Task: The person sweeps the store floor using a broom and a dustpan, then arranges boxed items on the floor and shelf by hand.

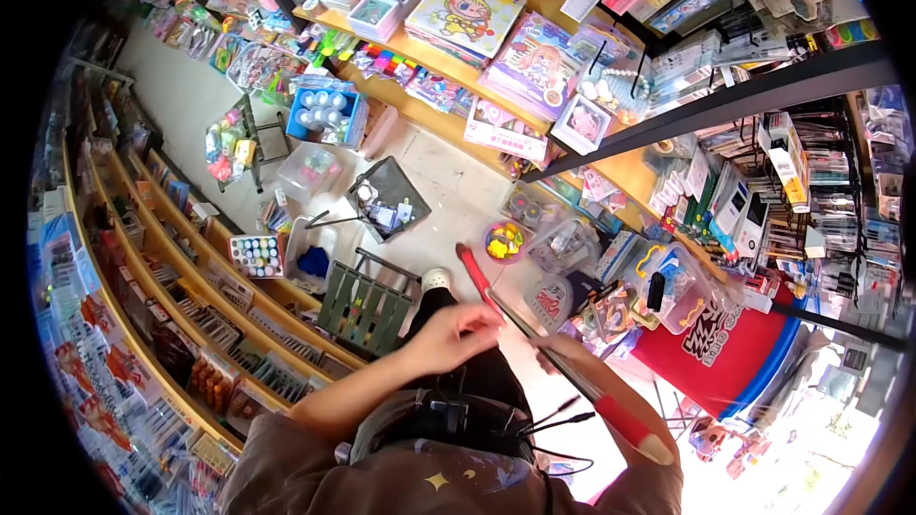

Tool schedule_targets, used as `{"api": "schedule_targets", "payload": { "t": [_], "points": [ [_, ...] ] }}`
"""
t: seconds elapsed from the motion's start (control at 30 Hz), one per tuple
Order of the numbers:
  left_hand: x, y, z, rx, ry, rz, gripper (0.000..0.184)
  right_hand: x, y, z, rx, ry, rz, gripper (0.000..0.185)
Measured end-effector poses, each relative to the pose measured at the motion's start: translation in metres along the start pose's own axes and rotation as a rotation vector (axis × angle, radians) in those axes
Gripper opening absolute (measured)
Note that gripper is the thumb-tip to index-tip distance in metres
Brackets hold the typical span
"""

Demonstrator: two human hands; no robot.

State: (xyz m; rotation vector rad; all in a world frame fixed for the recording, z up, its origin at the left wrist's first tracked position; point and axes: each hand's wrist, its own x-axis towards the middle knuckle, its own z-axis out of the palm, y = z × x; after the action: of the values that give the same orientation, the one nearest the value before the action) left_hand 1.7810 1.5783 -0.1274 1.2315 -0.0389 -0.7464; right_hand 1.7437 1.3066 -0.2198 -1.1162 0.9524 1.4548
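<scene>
A long thin stick (569, 372) with red sections near both ends runs slantwise in front of my body. One red end points away over the floor; the other, with a pale tip, lies over my right forearm. My right hand (551, 351) is closed around its middle, with the fingers partly hidden behind it. My left hand (456, 338) is beside the stick's upper part, its fingers loosely bent and nothing visible in them. Whether its fingertips touch the stick is unclear.
Packed shelves (181, 315) curve along the left. A display shelf (429, 48) with boxes and books stands ahead. On the floor are a green folding stool (363, 310), a black stool (388, 193), a blue bin (355, 124) and a tub of yellow pieces (506, 240). A red panel (711, 353) stands right.
</scene>
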Motion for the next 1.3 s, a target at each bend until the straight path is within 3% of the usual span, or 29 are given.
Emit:
{"api": "schedule_targets", "payload": {
  "t": [0.07, 0.1, 0.17, 0.23, 0.3, 0.4, 0.5, 0.7, 0.73, 0.83, 0.87, 0.93, 1.07, 1.17, 1.2, 1.3],
  "points": [
    [0.033, -0.077, -0.029, 0.058, 0.171, -0.025, 0.014, -0.011, 0.031, -0.026, 0.092, -0.011, 0.098, 0.026],
    [0.049, -0.108, -0.042, -0.078, 0.287, -0.135, 0.014, -0.015, 0.042, -0.034, 0.147, 0.031, 0.161, 0.024],
    [0.077, -0.186, -0.077, -0.010, 0.362, -0.305, 0.014, -0.014, 0.062, -0.046, 0.271, 0.077, 0.280, 0.018],
    [0.104, -0.269, -0.100, 0.128, 0.457, -0.339, 0.019, 0.000, 0.088, -0.069, 0.469, 0.016, 0.323, 0.016],
    [0.130, -0.333, -0.116, 0.232, 0.399, -0.589, 0.022, 0.007, 0.090, -0.071, 0.589, 0.084, 0.305, 0.017],
    [0.170, -0.396, -0.119, 0.607, 0.414, -0.519, 0.024, 0.031, 0.094, -0.076, 0.711, 0.130, 0.267, 0.018],
    [0.205, -0.446, -0.111, 0.452, 0.495, -0.519, 0.025, 0.063, 0.113, -0.093, 0.761, 0.130, 0.205, 0.019],
    [0.274, -0.544, -0.119, 0.525, 0.487, -0.690, 0.037, 0.055, 0.124, -0.115, 0.975, 0.072, 0.197, 0.029],
    [0.284, -0.550, -0.123, 0.534, 0.495, -0.694, 0.040, 0.062, 0.153, -0.127, 1.320, -0.058, 0.208, 0.028],
    [0.310, -0.583, -0.125, 0.534, 0.562, -0.643, 0.054, 0.084, 0.266, -0.171, 0.105, 0.287, 0.068, 0.030],
    [0.319, -0.592, -0.125, 0.554, 0.598, -0.625, 0.056, 0.080, 0.251, -0.164, -0.227, 0.216, -0.004, 0.028],
    [0.339, -0.609, -0.127, 0.561, 0.680, -0.613, 0.054, 0.082, 0.229, -0.151, -0.135, 0.229, 0.013, 0.028],
    [0.364, -0.621, -0.146, 0.581, 0.505, -0.740, 0.040, 0.086, 0.207, -0.147, 0.090, 0.253, 0.083, 0.028],
    [0.363, -0.603, -0.149, 0.613, 0.650, -0.735, 0.034, 0.089, 0.190, -0.146, 0.209, 0.246, 0.105, 0.028],
    [0.359, -0.618, -0.154, 0.726, 0.677, -0.660, 0.022, 0.088, 0.184, -0.146, 0.273, 0.239, 0.117, 0.027],
    [0.327, -0.595, -0.176, 0.216, 0.531, -0.847, 0.018, 0.083, 0.160, -0.139, 0.565, 0.170, 0.146, 0.027]
  ]
}}
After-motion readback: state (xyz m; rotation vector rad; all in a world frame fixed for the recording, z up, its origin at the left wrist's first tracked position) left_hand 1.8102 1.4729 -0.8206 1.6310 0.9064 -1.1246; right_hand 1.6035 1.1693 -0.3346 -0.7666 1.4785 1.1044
